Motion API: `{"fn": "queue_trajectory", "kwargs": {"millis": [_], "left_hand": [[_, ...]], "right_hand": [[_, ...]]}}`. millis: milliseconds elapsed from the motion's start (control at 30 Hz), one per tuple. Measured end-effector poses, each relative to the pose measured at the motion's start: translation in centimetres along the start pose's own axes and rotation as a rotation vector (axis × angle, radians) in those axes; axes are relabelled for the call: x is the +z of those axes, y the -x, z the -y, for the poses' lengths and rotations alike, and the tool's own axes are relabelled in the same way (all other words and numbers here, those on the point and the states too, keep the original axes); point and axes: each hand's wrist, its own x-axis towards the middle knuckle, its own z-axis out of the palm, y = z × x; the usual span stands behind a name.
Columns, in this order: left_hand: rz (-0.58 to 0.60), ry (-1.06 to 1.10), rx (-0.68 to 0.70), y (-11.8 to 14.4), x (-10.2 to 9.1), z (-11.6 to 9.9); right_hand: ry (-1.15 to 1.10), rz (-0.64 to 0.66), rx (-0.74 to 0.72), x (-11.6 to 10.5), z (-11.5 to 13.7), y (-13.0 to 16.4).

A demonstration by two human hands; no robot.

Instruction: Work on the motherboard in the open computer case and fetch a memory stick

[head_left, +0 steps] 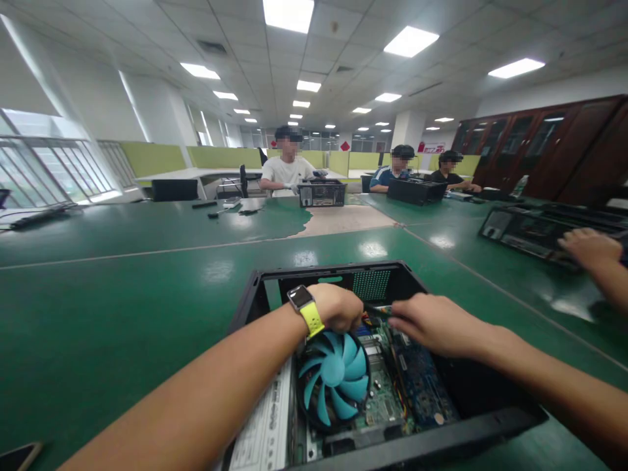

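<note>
An open black computer case (409,445) lies on the green table in front of me. My left hand (341,307), with a watch on its wrist, reaches inside above the turquoise CPU fan (333,370). Its fingers are curled closed, and what they hold is hidden. Just to the right, my right hand (434,322) pinches a dark cable (377,312) that spans the small gap between both hands. Below them show the green motherboard (385,392), a blue circuit board (424,383) and a labelled power supply (262,422) at the left.
Across the green table (122,307), a person in a white shirt works at another case (322,193). Two more people sit by a black case (417,190). At the right, another person's hand (591,248) rests on a case (530,232). A phone-like object (19,456) lies lower left.
</note>
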Motion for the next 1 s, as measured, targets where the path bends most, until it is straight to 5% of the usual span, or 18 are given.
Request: {"fn": "queue_trajectory", "kwargs": {"millis": [267, 567, 1000], "left_hand": [[-0.159, 0.118, -0.106, 3.0, -0.8, 5.8], [-0.126, 0.239, -0.236, 2.9, -0.8, 6.2], [-0.210, 0.470, -0.056, 3.6, -1.1, 7.6]], "right_hand": [[0.127, 0.056, 0.014, 2.0, 1.2, 0.4], [0.171, 0.053, 0.088, 2.3, 1.3, 0.8], [0.182, 0.093, 0.101, 2.0, 1.5, 0.8]]}}
